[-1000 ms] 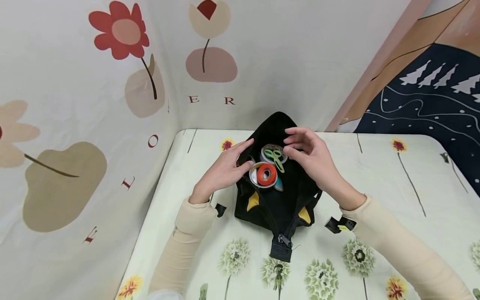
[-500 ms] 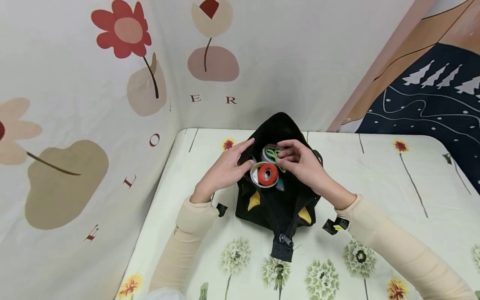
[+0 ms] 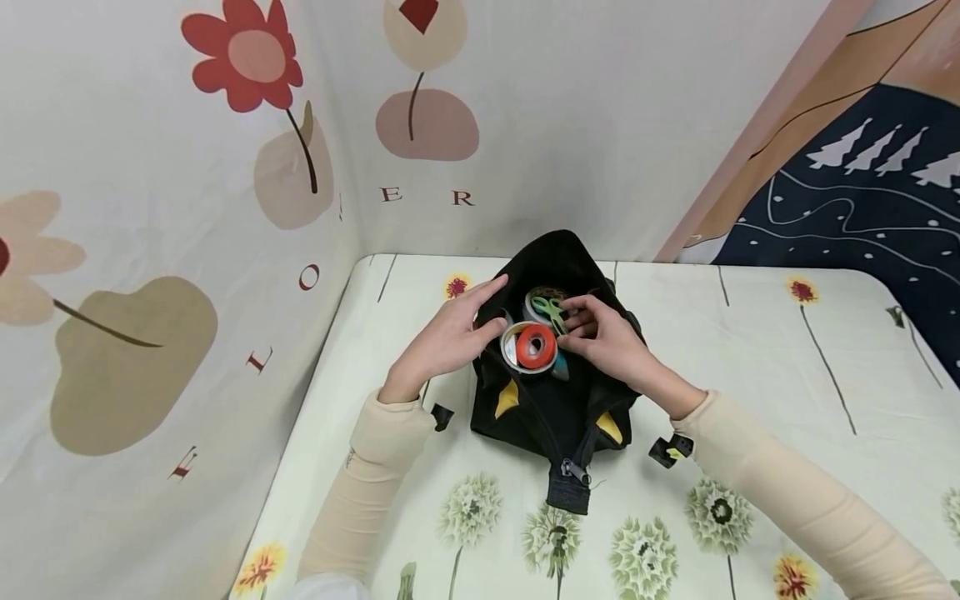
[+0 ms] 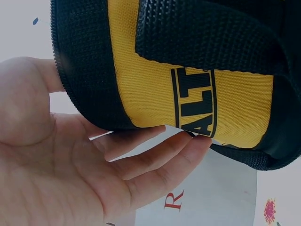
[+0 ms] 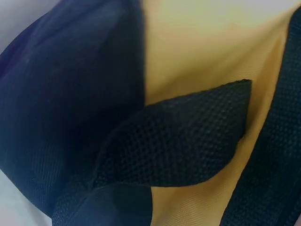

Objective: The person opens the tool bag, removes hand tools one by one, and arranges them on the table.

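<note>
A black tool bag (image 3: 525, 425) with yellow panels stands unzipped on the table, its mouth spread wide. My left hand (image 3: 446, 342) holds its left rim, thumb at the inner side and fingers along the outside. In the left wrist view, those fingertips touch the yellow panel (image 4: 240, 103) with black lettering. My right hand (image 3: 607, 346) reaches into the mouth and pinches green scissors (image 3: 551, 312) between thumb and fingers. Inside lie a patterned tape roll (image 3: 534, 297), a red tape roll (image 3: 536, 347) within a larger pale ring (image 3: 508, 360), and part of a teal object (image 3: 560, 367).
A floral cloth (image 3: 750, 358) covers the table. Printed fabric (image 3: 562, 125) hangs behind and to the left. The zipper end (image 3: 570, 487) of the bag points toward me, and a strap loop (image 5: 188, 141) fills the right wrist view.
My right hand has moved left and down from the bag's right rim to the scissors, which have shifted slightly. The left hand has stayed at the left rim.
</note>
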Available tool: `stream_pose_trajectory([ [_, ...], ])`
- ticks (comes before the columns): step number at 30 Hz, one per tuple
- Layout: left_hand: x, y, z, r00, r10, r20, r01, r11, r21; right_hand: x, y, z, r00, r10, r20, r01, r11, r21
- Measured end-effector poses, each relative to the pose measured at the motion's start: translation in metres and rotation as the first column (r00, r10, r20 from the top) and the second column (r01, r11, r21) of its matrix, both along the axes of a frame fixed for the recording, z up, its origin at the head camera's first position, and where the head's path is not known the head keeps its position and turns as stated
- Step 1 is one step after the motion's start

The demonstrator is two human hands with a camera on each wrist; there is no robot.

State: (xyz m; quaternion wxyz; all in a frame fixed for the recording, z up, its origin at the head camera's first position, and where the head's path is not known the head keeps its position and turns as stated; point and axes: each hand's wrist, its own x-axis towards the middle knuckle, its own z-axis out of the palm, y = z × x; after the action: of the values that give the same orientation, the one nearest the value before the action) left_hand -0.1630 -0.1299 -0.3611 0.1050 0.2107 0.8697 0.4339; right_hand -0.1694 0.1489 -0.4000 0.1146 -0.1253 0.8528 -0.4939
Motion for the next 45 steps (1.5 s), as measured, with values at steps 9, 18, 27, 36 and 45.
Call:
stream_pose_trajectory([
  [9, 0.001, -0.002, 0.000, 1.000, -0.009, -0.004, 0.009, 1.000, -0.006, -0.004, -0.001, -0.010, 1.000, 0.010, 0.012, -0.011, 0.998, 0.055],
  [18, 0.000, -0.002, -0.003, 1.000, -0.019, -0.011, 0.019, 1.000, -0.007, -0.011, -0.007, -0.020, 0.999, 0.028, 0.037, -0.030, 0.999, 0.043],
  [27, 0.001, -0.001, -0.002, 0.999, -0.022, -0.028, 0.022, 1.000, -0.019, -0.014, -0.012, -0.033, 0.998, -0.027, 0.048, 0.029, 0.999, -0.031],
  [36, 0.002, -0.001, 0.000, 0.999, -0.020, -0.041, 0.019, 0.999, -0.036, -0.015, -0.014, -0.034, 0.993, -0.076, 0.085, 0.085, 0.991, -0.106],
  [45, 0.002, 0.000, 0.000, 0.999, -0.025, -0.045, 0.024, 0.999, -0.040, -0.009, -0.011, -0.026, 0.985, -0.084, 0.148, 0.113, 0.975, -0.194],
])
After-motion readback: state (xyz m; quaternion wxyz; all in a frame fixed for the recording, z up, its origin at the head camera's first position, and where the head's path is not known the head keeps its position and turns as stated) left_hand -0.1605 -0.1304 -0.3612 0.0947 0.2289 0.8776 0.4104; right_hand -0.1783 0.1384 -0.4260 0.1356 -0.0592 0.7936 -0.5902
